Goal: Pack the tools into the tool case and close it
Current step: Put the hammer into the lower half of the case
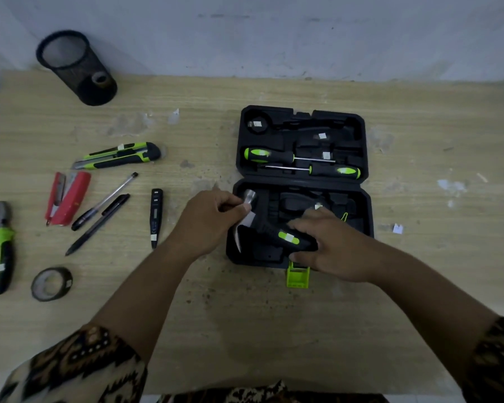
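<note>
Two hands (213, 218) (330, 245) gripping one hammer (287, 237), two screwdrivers (264, 155) (339, 171)

Left forearm (146, 292) and right forearm (419, 286) ran up from the bottom corners of the frame and converged at centre, bare above the patterned sleeves (79, 365). The left hand (213, 216) sat centre-left, back up, fingers curled in, gripping the hammer (287, 237) at its metal head. The right hand (329, 242) sat just right of centre and slightly lower, palm down, fingers wrapped over the hammer's handle, thumb below it. Wrists were roughly straight. Hands were close, not touching.
</note>
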